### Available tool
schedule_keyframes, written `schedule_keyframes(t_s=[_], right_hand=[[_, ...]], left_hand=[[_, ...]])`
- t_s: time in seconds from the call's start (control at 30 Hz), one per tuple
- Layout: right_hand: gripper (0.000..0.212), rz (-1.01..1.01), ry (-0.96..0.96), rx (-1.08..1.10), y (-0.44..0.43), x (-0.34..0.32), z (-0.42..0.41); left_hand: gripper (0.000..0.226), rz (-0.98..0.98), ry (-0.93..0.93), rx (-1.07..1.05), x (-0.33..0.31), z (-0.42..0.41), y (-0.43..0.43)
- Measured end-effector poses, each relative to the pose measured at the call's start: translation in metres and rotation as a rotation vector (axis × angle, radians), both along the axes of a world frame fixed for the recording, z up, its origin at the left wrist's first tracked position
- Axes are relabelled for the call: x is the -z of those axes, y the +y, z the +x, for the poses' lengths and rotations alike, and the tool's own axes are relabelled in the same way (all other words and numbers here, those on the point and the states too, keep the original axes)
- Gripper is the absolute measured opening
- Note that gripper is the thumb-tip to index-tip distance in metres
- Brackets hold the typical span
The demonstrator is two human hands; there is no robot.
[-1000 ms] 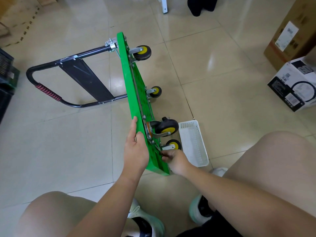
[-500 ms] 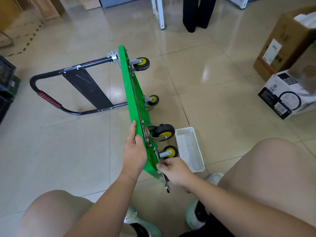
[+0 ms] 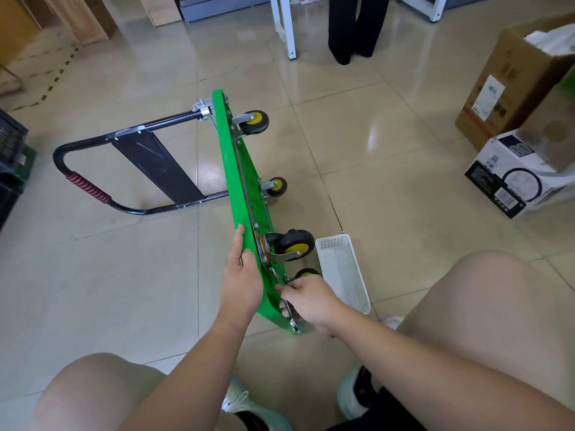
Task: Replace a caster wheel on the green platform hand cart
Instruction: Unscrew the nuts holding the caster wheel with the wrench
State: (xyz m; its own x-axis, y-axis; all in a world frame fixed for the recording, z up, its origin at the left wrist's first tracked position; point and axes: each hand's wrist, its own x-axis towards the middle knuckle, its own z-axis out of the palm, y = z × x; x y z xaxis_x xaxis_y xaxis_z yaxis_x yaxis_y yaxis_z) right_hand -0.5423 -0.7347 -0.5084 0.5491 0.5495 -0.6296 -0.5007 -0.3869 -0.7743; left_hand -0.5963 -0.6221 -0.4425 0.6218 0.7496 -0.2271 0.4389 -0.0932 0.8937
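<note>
The green platform cart (image 3: 238,169) stands on its long edge on the tiled floor, its black handle (image 3: 93,188) lying flat to the left. Several black-and-yellow caster wheels stick out to the right; the near upper caster (image 3: 295,244) sits in its metal bracket. My left hand (image 3: 241,283) holds the platform's top edge, fingers along the left face and thumb over the edge. My right hand (image 3: 306,298) grips a metal wrench (image 3: 292,318) against the underside just below that caster. The lowest wheel (image 3: 306,273) is half hidden behind my right hand.
A white plastic basket (image 3: 343,272) lies on the floor right of the cart. A cardboard box (image 3: 516,85) and a white printed box (image 3: 510,178) stand at the right. A person's black trouser legs (image 3: 353,26) and a white table leg (image 3: 284,26) are beyond.
The camera has tilted up, showing more of the room. My right hand has swung the wrench's free end downward past the platform's near corner. My left hand keeps its hold.
</note>
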Motion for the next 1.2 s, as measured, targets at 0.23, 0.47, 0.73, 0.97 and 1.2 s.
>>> schedule_keyframes(t_s=[0.23,0.47,0.73,0.97,1.2], right_hand=[[0.027,-0.011,0.073,0.033,0.015,0.002,0.005],[0.023,-0.038,0.074,0.013,0.012,0.005,0.002],[0.029,-0.155,-0.218,-0.157,0.001,0.040,0.012],[0.032,-0.114,-0.212,-0.162,0.013,0.061,0.017],[0.029,-0.177,-0.295,-0.249,-0.005,0.064,0.008]], left_hand=[[0.055,-0.011,-0.007,0.000,0.003,0.001,0.001],[0.056,-0.006,-0.008,0.014,0.005,0.001,0.001],[0.055,-0.026,-0.033,0.013,0.005,0.002,0.000],[0.055,-0.010,-0.008,0.001,0.010,0.000,0.002],[0.055,-0.022,-0.009,-0.013,0.007,0.001,0.001]])
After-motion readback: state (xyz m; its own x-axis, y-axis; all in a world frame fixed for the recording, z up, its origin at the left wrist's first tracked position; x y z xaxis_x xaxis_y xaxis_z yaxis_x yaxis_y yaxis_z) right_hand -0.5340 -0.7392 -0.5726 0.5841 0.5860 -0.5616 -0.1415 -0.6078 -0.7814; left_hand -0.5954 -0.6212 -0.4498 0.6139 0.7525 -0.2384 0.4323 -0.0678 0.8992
